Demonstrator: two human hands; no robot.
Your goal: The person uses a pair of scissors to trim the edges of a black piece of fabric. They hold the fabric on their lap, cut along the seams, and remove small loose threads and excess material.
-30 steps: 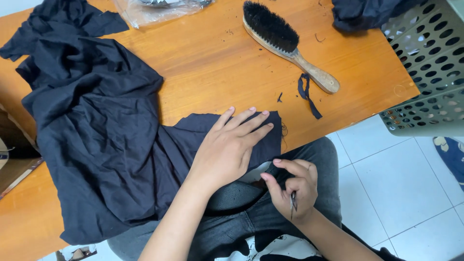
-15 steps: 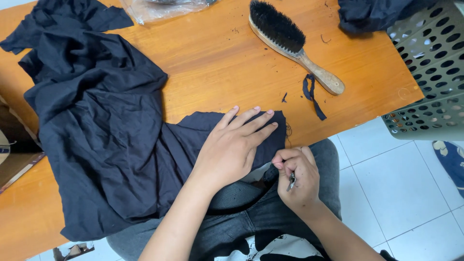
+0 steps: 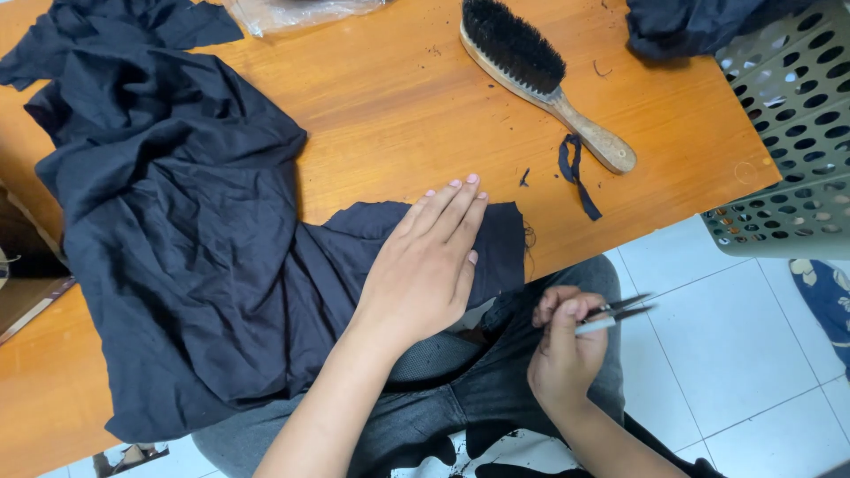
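Left hand: the left hand (image 3: 429,265) is laid flat, fingers spread, pressed on the hem of the dark garment (image 3: 177,239) at mid-frame.
Right hand: the right hand (image 3: 567,354) is closed around small metal snips (image 3: 615,314), blades pointing right, held off the table's edge at lower right.
Garment: it is spread over the left half of the wooden table (image 3: 390,106), its corner under the palm.
Handling: soft, light and limp it is judged; it is best pinned flat or pinched at the hem.
Around: a wooden brush (image 3: 540,75) and a fabric scrap (image 3: 575,173) lie upper right, a perforated basket (image 3: 788,142) at the far right.
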